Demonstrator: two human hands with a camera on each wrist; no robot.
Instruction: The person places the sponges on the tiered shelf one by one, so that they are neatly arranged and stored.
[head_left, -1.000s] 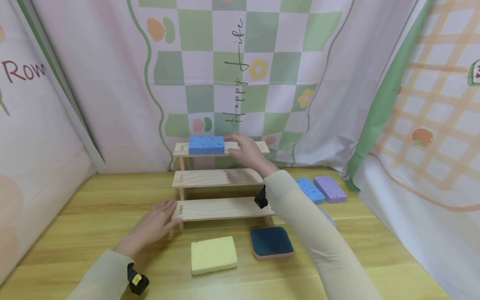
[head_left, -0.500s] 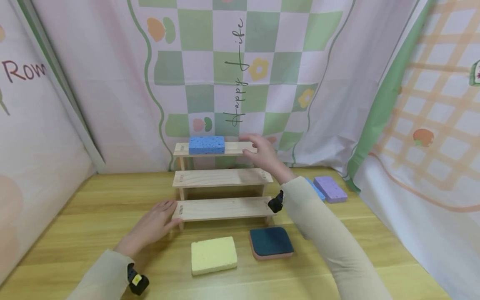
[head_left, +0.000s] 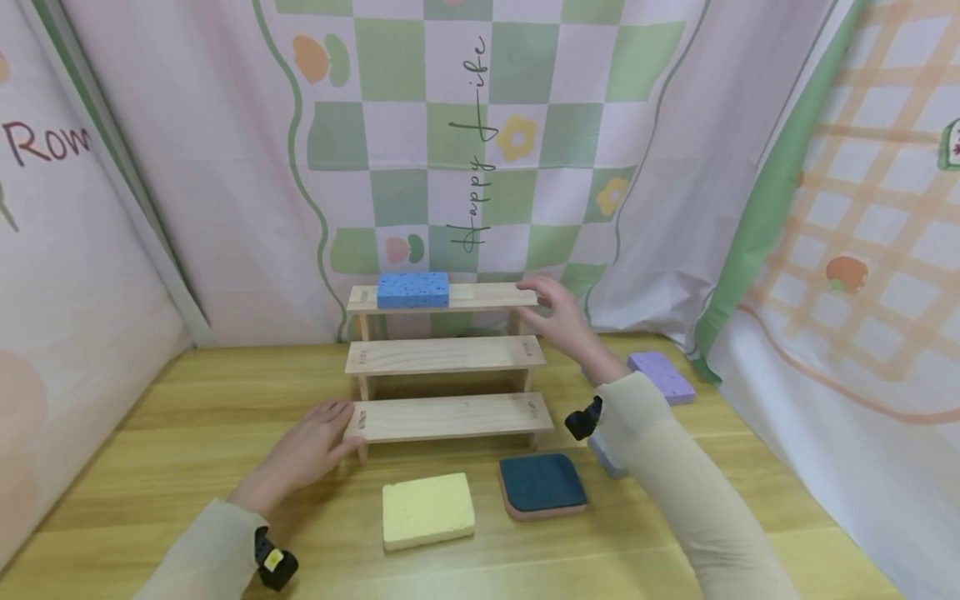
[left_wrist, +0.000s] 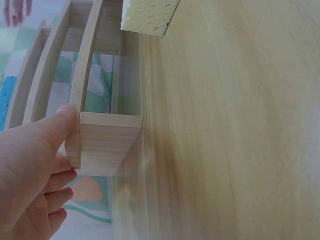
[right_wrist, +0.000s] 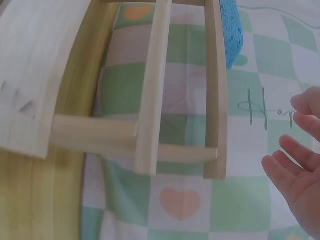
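Note:
A three-tier wooden step rack [head_left: 450,417] stands on the table. At the left end of its lowest tier, my left hand [head_left: 303,446] grips the board, with the thumb on one face and the fingers beyond the edge in the left wrist view. On the left part of the top tier lies a speckled blue sponge [head_left: 412,290]. My right hand [head_left: 562,325] is by the right end of that tier, fingers spread and bent slightly, holding nothing. The right wrist view shows this hand [right_wrist: 297,160] apart from the rack.
In front of the rack lie a yellow sponge [head_left: 427,510] and a dark-topped scouring sponge [head_left: 542,483]. A purple sponge [head_left: 660,377] is at the right. The right sleeve partly covers a pale blue sponge [head_left: 606,458]. Printed curtains [head_left: 637,250] hang behind.
My right hand has moved right along the top tier, away from the blue sponge to the tier's right end. The left hand and the sponge on the rack have stayed put.

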